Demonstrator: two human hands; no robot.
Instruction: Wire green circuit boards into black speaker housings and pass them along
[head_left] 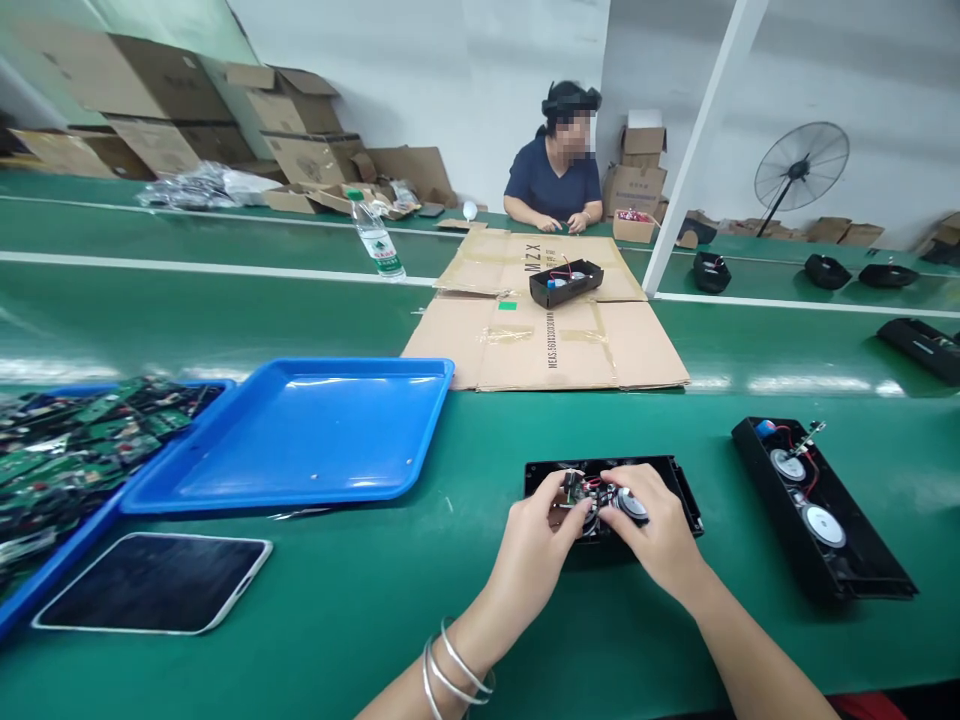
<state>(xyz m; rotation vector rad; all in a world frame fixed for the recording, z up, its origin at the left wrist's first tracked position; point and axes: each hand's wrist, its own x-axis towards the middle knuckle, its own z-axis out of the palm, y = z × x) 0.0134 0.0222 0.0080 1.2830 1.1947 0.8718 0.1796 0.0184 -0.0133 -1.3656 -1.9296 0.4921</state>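
- Step in hand, my read: fiddly two-handed work on the small electronics (589,492) and wiring inside a black speaker housing (684,490). Can't tell if it's joining, seating or tidying leads.
- Housing lies open side up on the green counter (360,600), directly in front of the worker, both hands over it.
- Left hand (529,545): thumb and index curled in close around the small dark parts, pinch-like. Exact piece between the tips too small to call.
- Right hand (664,530): thumb and fingers bent in from the other side, next to the round silver-white driver (630,505). Fingertip contact on the electronics looks likely; can't confirm what's pinched.
- Red wires show between the hands.
- Next move calls for, my judgement: one hand steadying the parts, the other making small fingertip adjustments. Keep slack in the leads, no tugging at the joints, no pressing on the driver face.
- Useful reference: second open housing (862,550) right of the work, two drivers in, small board (808,438) sticking up on its wires. Suggests the board needs placing with care, since leads could snag on the rim.
- Loose circuit boards (97,430) piled at far left, beside the blue tray (315,440).
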